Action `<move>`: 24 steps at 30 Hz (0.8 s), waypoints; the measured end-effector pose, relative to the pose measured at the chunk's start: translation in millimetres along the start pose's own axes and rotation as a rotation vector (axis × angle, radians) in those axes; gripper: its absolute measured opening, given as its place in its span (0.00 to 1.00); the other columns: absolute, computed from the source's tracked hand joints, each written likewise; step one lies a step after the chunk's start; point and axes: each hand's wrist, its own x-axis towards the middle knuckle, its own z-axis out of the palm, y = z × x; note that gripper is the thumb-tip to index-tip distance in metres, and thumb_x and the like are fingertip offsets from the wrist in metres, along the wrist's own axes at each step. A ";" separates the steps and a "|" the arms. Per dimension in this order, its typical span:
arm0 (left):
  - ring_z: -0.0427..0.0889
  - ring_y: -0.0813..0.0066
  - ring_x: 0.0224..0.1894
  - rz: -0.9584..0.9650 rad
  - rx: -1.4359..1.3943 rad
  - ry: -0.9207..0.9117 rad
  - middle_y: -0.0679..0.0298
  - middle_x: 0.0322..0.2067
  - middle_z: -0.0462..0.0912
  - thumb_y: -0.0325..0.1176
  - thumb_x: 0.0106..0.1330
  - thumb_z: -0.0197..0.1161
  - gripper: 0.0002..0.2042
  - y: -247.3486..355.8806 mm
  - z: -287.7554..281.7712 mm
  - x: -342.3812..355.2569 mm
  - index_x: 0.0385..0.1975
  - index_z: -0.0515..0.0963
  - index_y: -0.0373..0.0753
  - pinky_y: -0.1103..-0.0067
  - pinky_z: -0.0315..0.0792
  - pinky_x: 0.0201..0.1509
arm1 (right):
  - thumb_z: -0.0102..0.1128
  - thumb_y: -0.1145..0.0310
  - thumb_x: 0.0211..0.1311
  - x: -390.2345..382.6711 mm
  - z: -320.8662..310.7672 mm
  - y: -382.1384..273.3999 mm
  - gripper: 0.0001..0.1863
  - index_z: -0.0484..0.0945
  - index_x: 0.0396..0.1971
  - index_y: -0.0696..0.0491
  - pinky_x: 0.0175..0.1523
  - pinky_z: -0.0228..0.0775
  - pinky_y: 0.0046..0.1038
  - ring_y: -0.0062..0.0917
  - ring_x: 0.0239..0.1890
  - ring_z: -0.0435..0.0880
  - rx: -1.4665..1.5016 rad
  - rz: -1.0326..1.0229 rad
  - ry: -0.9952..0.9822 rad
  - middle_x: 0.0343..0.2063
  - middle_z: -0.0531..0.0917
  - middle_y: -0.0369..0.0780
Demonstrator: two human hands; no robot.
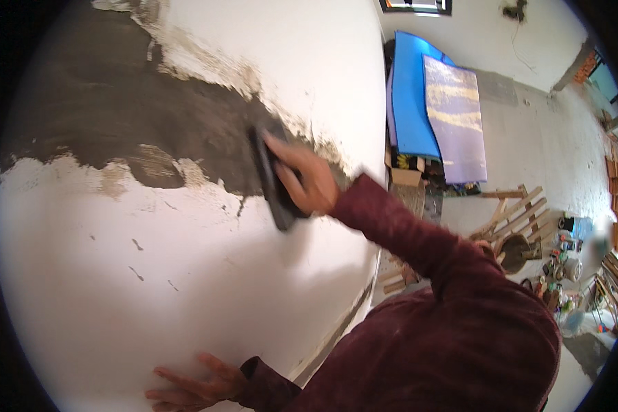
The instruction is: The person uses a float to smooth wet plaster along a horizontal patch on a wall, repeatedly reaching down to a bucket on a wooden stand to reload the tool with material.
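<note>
A dark float (273,184) is grasped in the right hand (314,180), with the fingers curled over its back; it is held at a band of grey mortar (117,103), most of which extends to the left of that hand; whether its full face or only one edge is in contact cannot be told. Nothing is gripped by the left hand (192,386); it is laid with fingers spread on the white wall (69,288), below and to the left of the right hand; dark spatters (136,244) are seen above it. A blue sheet (415,96) and a lilac sheet (456,130) are stood to the right of the right hand. The step in hand is judged to be smoothing; for the next move, even pressure and a slight blade tilt appear to be called for, lest the mortar be dragged.
</note>
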 end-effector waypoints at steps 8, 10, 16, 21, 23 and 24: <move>0.49 0.46 0.79 0.017 0.019 -0.059 0.56 0.77 0.54 0.70 0.69 0.47 0.36 -0.4 -8.5 -2.4 0.71 0.68 0.55 0.39 0.37 0.74 | 0.52 0.71 0.67 65.5 -20.8 -16.3 0.26 0.72 0.66 0.50 0.58 0.75 0.37 0.45 0.51 0.85 -0.058 0.381 -0.108 0.51 0.82 0.55; 0.49 0.46 0.78 0.008 0.011 -0.027 0.55 0.76 0.55 0.69 0.70 0.47 0.35 -0.2 -8.3 -1.7 0.71 0.69 0.56 0.39 0.36 0.74 | 0.52 0.71 0.67 41.6 -6.1 4.4 0.27 0.71 0.67 0.52 0.63 0.73 0.36 0.44 0.55 0.83 -0.059 0.013 0.078 0.54 0.81 0.56; 0.49 0.46 0.79 0.027 -0.017 0.022 0.55 0.76 0.56 0.68 0.70 0.48 0.33 -1.7 -5.2 -1.8 0.69 0.72 0.56 0.40 0.34 0.74 | 0.53 0.74 0.67 14.3 -3.5 -5.6 0.29 0.68 0.69 0.54 0.68 0.67 0.32 0.40 0.62 0.80 -0.031 0.137 -0.042 0.58 0.81 0.52; 0.49 0.46 0.78 -0.014 -0.015 -0.037 0.55 0.75 0.58 0.69 0.70 0.46 0.34 -4.0 -5.8 -3.5 0.68 0.72 0.56 0.41 0.34 0.75 | 0.52 0.72 0.69 12.4 -4.7 -1.0 0.29 0.65 0.70 0.58 0.72 0.59 0.32 0.38 0.68 0.72 0.067 0.240 -0.076 0.63 0.75 0.55; 0.49 0.46 0.78 -0.031 -0.017 -0.013 0.55 0.75 0.58 0.70 0.70 0.45 0.35 -2.8 -4.8 -3.0 0.68 0.73 0.56 0.41 0.33 0.75 | 0.51 0.73 0.68 0.3 -6.3 -4.2 0.30 0.64 0.70 0.60 0.77 0.50 0.34 0.41 0.74 0.63 -0.047 0.294 -0.218 0.69 0.69 0.53; 0.50 0.45 0.78 -0.033 -0.017 -0.009 0.55 0.75 0.59 0.70 0.70 0.44 0.35 -2.3 -4.7 -3.5 0.68 0.73 0.55 0.41 0.33 0.75 | 0.52 0.72 0.69 0.2 -5.0 -0.7 0.30 0.64 0.71 0.58 0.74 0.56 0.33 0.39 0.71 0.69 -0.038 0.278 -0.173 0.66 0.72 0.55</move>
